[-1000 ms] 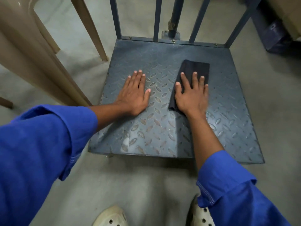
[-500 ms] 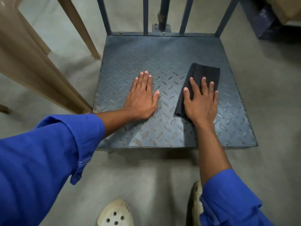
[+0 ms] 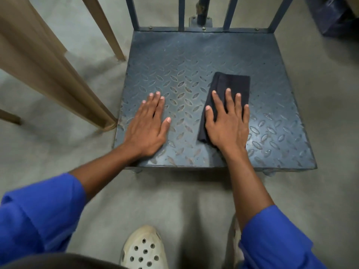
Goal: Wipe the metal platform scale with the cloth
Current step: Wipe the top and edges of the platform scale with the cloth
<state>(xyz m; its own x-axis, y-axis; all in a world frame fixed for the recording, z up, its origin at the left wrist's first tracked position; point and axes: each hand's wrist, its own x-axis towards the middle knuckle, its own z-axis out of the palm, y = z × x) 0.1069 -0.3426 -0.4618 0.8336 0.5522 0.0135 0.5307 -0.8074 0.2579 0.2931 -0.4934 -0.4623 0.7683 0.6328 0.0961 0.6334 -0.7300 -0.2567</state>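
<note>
Concrete floor (image 3: 174, 200), platform scale (image 3: 194, 61): my right hand (image 3: 228, 127) flat-fingered on black cloth (image 3: 233, 84), left hand (image 3: 147, 127) flat (bracing); press evenly into tread grooves.

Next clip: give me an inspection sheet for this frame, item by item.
Surface: grey diamond-plate platform scale standing on a concrete floor.
Job's things: dark folded cloth lying flat on the plate's right half.
Clutter: nothing seen.
Hands: left hand flat on bare plate; right hand flat on the cloth, fingers straight.
Cables: nothing seen.
Surroundings: tan chair legs at left, blue rail bars behind, dark box far right, pale shoe below.
</note>
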